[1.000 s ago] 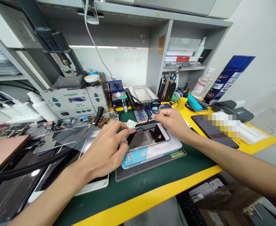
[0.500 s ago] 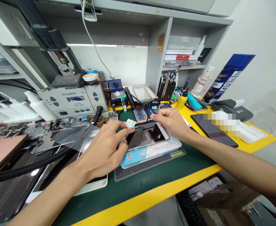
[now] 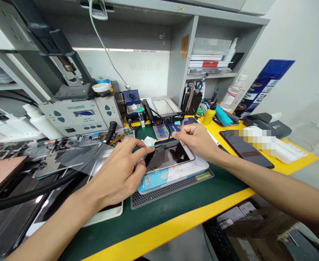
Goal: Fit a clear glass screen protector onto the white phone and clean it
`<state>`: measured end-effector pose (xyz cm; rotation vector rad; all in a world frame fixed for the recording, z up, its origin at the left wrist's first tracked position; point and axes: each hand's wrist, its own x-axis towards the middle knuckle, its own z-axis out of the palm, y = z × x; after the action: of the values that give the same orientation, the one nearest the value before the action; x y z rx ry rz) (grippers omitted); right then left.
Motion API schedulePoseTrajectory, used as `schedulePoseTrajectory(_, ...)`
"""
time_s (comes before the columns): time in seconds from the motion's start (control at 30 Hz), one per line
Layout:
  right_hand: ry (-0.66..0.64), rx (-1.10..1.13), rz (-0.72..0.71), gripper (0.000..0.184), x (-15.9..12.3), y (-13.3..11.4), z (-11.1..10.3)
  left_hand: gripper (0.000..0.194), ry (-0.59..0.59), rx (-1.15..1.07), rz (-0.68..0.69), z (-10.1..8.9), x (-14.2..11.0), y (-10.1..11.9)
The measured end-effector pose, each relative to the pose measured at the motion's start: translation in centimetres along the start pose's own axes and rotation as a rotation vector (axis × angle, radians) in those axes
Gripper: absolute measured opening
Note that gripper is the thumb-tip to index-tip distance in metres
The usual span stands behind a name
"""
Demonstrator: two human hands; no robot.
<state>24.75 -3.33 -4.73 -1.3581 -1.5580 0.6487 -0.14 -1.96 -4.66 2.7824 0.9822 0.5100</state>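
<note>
A white-edged phone [image 3: 167, 157] with a dark, glossy screen lies on a blue and white flat package [image 3: 159, 180]. My left hand [image 3: 127, 165] grips the phone's left end, thumb at the near side and index finger on the far edge. Over the far right corner of the phone, my right hand [image 3: 199, 139] is closed in a pinch. A small greyish tip shows above its fingers, but what it holds is too hidden to name. Beneath the package is a grey perforated mat [image 3: 173, 191].
Behind the hands stand a black-fronted box [image 3: 166, 117], a green-capped tube [image 3: 141, 117] and a yellow bottle [image 3: 209, 115]. A hot-air station [image 3: 78, 117] is at the back left. A black hose [image 3: 53, 188] crosses device parts at left. Another dark phone [image 3: 246, 148] lies at right.
The whole view has shifted slightly. Both hands keep nearly the same hold and place at the phone.
</note>
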Motion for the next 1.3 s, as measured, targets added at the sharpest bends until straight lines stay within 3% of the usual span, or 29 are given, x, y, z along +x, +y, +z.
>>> schedulePoseTrajectory(1.3,-0.017,-0.045,-0.022,0.045,-0.27,-0.37,-0.04,0.045,0.001,0.015,0.006,0.18,0.06,-0.08)
